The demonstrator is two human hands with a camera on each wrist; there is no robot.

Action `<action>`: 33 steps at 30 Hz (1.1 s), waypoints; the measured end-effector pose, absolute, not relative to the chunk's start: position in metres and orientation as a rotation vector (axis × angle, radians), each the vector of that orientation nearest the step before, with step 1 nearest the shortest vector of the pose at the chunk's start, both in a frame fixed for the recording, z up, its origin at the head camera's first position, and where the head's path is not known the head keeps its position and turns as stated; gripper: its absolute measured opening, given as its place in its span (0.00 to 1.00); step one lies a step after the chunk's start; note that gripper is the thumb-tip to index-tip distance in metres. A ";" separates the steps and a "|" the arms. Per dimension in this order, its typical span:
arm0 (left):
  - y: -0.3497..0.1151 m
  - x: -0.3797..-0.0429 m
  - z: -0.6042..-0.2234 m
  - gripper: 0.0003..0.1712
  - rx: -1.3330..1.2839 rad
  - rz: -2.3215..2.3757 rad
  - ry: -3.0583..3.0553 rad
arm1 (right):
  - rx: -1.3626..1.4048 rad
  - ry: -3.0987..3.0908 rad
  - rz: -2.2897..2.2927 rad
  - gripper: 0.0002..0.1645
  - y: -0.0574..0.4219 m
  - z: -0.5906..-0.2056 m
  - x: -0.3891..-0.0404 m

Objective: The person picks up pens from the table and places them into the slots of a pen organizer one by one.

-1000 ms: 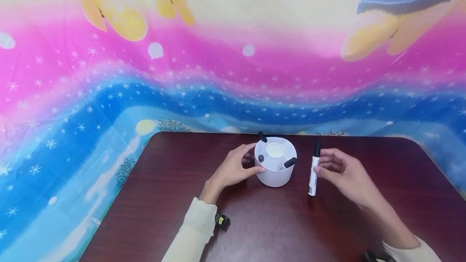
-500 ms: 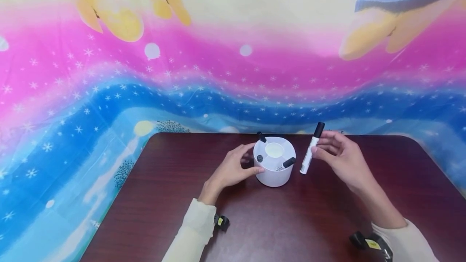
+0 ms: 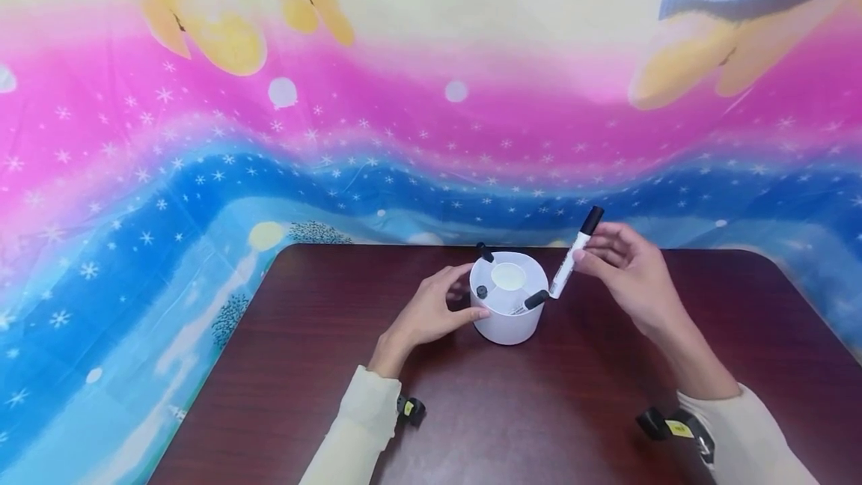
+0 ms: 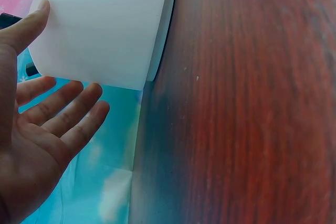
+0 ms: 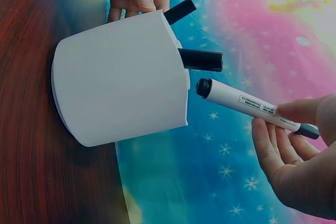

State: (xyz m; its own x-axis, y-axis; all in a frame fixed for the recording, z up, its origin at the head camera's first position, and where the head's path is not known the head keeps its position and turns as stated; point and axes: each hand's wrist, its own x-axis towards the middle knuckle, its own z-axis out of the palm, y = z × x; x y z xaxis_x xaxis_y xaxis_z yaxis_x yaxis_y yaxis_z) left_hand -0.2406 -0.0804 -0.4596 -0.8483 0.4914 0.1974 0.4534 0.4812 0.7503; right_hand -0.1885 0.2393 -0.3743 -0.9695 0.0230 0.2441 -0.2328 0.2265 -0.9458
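Observation:
A round white pen holder stands upright on the table, with three black-capped markers in its outer compartments; one marker leans over the near right rim. My left hand holds the holder's left side, thumb on the near wall and fingertips at the far side. Between thumb and fingers, my right hand pinches a white marker with a black cap. It is tilted, cap up to the right, its lower end close to the holder's right rim. The right wrist view shows that black lower end just off the rim.
The dark reddish-brown table has its far edge just behind the holder. A colourful printed cloth hangs beyond it. Black wrist cameras sit at both cuffs, the left one close over the tabletop.
My right hand has raised the marker from near the tabletop, tilted it and brought its lower end left to the holder's rim. The left hand and holder have stayed in place.

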 end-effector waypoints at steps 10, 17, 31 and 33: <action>-0.079 -0.240 -0.455 0.48 0.831 1.333 2.663 | 0.200 -2.229 1.930 0.22 0.232 -0.377 -0.199; -0.078 -0.241 -0.457 0.48 0.830 1.315 2.669 | 0.185 -2.318 1.842 0.24 0.230 -0.383 -0.201; -0.081 -0.238 -0.457 0.48 0.827 1.338 2.655 | 0.157 -2.467 1.787 0.33 0.221 -0.394 -0.210; -0.081 -0.239 -0.458 0.48 0.833 1.334 2.657 | 0.156 -2.475 1.789 0.33 0.220 -0.395 -0.210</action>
